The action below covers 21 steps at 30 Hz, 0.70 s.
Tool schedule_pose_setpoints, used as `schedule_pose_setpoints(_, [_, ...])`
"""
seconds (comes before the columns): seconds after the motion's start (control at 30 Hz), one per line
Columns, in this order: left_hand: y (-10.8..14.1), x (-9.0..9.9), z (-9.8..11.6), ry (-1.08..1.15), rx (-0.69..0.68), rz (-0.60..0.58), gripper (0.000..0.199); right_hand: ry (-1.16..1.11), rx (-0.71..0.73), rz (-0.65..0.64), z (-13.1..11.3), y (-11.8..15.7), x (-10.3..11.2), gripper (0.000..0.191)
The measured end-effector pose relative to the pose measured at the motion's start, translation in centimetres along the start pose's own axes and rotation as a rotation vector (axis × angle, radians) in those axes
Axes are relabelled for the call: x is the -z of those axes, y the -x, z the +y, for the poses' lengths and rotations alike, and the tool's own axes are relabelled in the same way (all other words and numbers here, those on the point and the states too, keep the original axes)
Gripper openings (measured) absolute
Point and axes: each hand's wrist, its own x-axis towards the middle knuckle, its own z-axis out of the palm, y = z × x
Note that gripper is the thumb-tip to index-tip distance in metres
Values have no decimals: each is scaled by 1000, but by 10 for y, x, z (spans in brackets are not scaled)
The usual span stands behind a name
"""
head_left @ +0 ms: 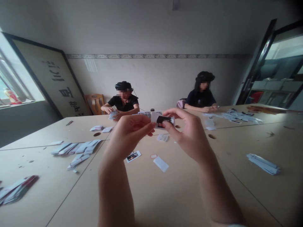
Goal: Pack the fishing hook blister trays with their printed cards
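Black-and-white card (161, 119) held above surface (175, 192), between hands, long axis roughly side to side. Left hand (132, 132), nearly closed, pinches white end; right hand (187, 129), loosely curled, thumbs black part. Both equally near.

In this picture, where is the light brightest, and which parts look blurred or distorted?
Head view: brightest around the window at left; the card stack at lower left looks smeared and stretched; print on the held card is too soft to read.
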Motion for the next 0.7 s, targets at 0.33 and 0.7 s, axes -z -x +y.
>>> schedule_pose_setpoints(0.33, [1, 2, 2, -80, -24, 82, 21, 271, 342, 256, -6, 2, -6, 18])
schedule_pose_setpoints(0.7, [5, 0, 5, 32, -93, 98, 13, 403, 406, 238, -12, 5, -12, 10])
